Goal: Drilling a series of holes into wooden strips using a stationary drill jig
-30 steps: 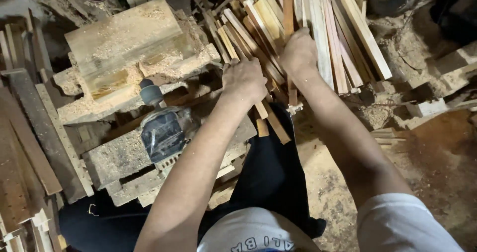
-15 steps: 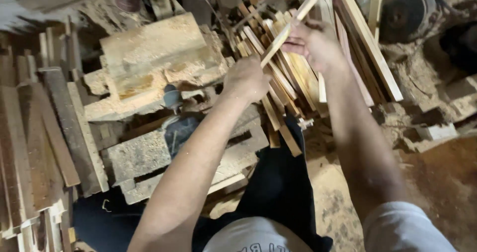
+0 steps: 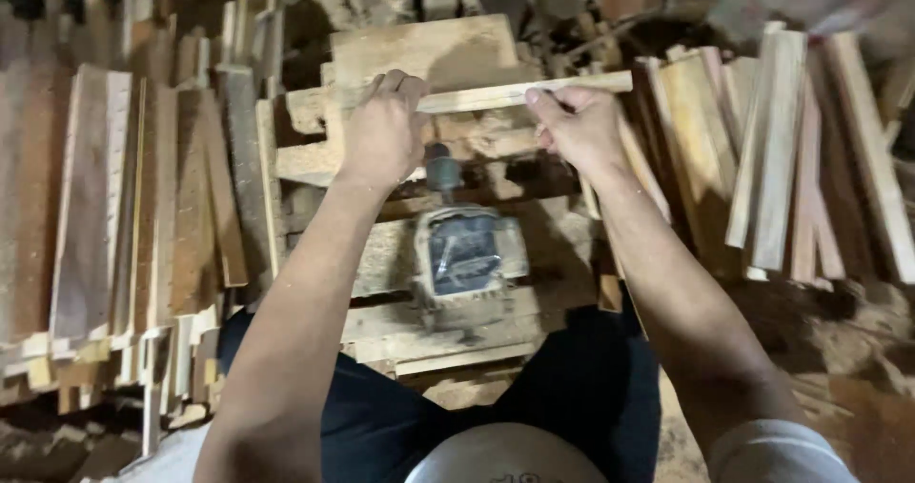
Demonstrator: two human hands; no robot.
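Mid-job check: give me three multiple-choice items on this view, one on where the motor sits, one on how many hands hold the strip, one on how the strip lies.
1. Where is the grey motor?
A. Below the wooden strip, between the forearms
B. On the right-hand stack of slats
C. On the left-hand stack of boards

2. How many hands grip the strip?
A. None
B. One
C. Two

3. How does the strip lie?
A. Upright
B. Roughly level, crosswise
C. Flat on the floor

Answers: 1 A, the motor sits on the block bench under the strip. 2 C, left hand and right hand both hold it. 3 B, it spans from hand to hand.
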